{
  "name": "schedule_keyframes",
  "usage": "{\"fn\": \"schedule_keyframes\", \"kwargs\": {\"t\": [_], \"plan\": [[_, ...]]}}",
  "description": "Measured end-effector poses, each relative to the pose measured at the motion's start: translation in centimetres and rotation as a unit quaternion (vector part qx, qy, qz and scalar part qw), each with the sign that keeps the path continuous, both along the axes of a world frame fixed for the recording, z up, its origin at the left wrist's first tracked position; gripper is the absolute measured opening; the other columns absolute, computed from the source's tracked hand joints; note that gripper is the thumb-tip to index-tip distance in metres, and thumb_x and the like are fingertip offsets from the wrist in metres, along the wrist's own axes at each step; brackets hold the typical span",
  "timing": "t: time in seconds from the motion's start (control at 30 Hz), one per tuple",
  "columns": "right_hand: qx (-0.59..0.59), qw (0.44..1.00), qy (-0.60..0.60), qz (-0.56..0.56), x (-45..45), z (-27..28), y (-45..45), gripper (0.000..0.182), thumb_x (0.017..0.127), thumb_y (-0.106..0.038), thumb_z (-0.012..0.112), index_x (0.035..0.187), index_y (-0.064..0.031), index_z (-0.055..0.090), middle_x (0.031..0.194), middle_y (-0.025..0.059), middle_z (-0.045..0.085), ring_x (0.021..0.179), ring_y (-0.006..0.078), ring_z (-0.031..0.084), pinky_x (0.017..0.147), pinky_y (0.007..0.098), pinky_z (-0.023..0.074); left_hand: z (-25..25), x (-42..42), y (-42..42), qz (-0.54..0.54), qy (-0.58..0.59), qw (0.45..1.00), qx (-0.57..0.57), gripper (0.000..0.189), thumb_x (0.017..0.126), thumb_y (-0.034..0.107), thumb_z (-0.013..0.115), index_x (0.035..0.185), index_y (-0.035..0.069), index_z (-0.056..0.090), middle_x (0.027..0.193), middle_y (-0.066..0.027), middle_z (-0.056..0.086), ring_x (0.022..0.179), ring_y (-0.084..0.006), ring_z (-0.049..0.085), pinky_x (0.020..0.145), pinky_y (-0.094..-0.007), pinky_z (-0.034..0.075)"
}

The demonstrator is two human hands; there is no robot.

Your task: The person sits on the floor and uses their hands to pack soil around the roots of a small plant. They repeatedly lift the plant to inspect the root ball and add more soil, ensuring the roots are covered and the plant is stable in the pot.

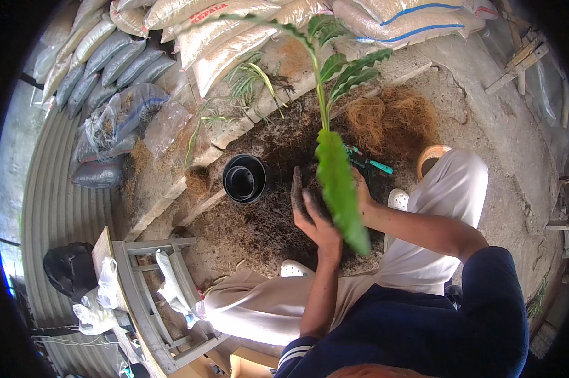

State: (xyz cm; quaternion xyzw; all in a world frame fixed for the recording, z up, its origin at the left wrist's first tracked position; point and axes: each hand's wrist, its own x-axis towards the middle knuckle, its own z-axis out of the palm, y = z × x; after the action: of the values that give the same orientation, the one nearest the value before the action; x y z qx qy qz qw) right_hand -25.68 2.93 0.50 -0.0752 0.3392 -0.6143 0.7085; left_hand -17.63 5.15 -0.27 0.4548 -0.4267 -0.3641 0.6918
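Note:
A tall leafy plant (321,94) rises between my hands, with long wavy green leaves. One broad leaf (338,189) hangs toward me and covers most of the plant's base. My left hand (316,217), its fingers dark with soil, cups the near left side of that base. On the other side my right hand (363,191) curls around it, partly behind the leaf. Whether a root ball or a pot sits between the palms is hidden. Nested black plastic pots (245,178) stand left of my left hand. Beyond my right hand lies a tool with a turquoise handle (381,167).
Loose dark soil (265,222) covers the concrete floor. Brown coir fibre (390,115) is heaped at the far right, near a terracotta pot (431,158). Filled sacks (237,42) are stacked along the back. A wooden stool (152,283) lies at my left; uprooted striped-leaf plants (249,82) lie ahead.

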Motion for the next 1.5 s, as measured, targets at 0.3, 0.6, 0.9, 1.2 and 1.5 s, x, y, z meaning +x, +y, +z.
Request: {"fn": "schedule_keyframes", "kwargs": {"t": [0.3, 0.6, 0.9, 1.2, 1.5], "plan": [[-0.153, 0.966, 0.206, -0.025, 0.7, -1.1, 1.4, 0.026, 0.095, -0.018, 0.054, 0.108, 0.0030, 0.062, 0.101, 0.0032, 0.064, 0.091, 0.0079, 0.057, 0.082, 0.0251, 0.0460, -6.7, 0.4, -1.2, 0.086, -0.153, 0.984, -0.012, 0.034, 0.099, 0.015, 0.043, 0.119, -0.009, 0.056, 0.119, -0.0189, 0.059, 0.107, -0.0241, 0.057, 0.093, -0.0348, 0.045], [-0.175, 0.960, 0.215, -0.032, 0.1, -5.1, 0.5, 0.027, 0.097, -0.019, 0.049, 0.101, 0.0041, 0.062, 0.091, 0.0033, 0.062, 0.082, 0.0102, 0.055, 0.076, 0.0268, 0.0458, -2.2, 0.3, -0.7, -0.022, -0.222, 0.974, 0.039, 0.031, 0.093, 0.011, 0.050, 0.118, -0.004, 0.059, 0.128, -0.0213, 0.056, 0.123, -0.0362, 0.052, 0.102, -0.0430, 0.040], [-0.066, 0.996, -0.008, -0.061, 0.5, -1.2, -0.6, 0.028, 0.097, -0.024, 0.045, 0.103, -0.0025, 0.062, 0.094, 0.0060, 0.064, 0.084, 0.0169, 0.061, 0.080, 0.0322, 0.0489, -1.7, 1.7, -2.1, -0.058, -0.193, 0.979, -0.042, 0.041, 0.096, 0.013, 0.044, 0.133, -0.006, 0.046, 0.141, -0.0239, 0.042, 0.134, -0.0375, 0.037, 0.110, -0.0444, 0.027], [-0.093, 0.995, -0.029, 0.031, -1.2, -1.9, -1.3, 0.031, 0.096, -0.029, 0.043, 0.103, -0.0062, 0.062, 0.100, 0.0072, 0.067, 0.091, 0.0208, 0.063, 0.087, 0.0343, 0.0497, -1.0, 0.0, -1.4, 0.072, -0.345, 0.907, -0.231, 0.035, 0.092, 0.009, 0.048, 0.122, -0.007, 0.055, 0.126, -0.0245, 0.053, 0.121, -0.0435, 0.049, 0.100, -0.0501, 0.041], [-0.111, 0.994, 0.017, -0.020, -0.6, -2.0, -0.6, 0.027, 0.097, -0.026, 0.044, 0.099, -0.0061, 0.062, 0.094, 0.0048, 0.065, 0.086, 0.0166, 0.062, 0.083, 0.0311, 0.0497, -0.8, -0.5, -1.2, 0.058, -0.292, 0.927, -0.226, 0.032, 0.096, 0.012, 0.041, 0.117, -0.005, 0.058, 0.123, -0.0223, 0.057, 0.119, -0.0403, 0.052, 0.099, -0.0485, 0.042]]}}
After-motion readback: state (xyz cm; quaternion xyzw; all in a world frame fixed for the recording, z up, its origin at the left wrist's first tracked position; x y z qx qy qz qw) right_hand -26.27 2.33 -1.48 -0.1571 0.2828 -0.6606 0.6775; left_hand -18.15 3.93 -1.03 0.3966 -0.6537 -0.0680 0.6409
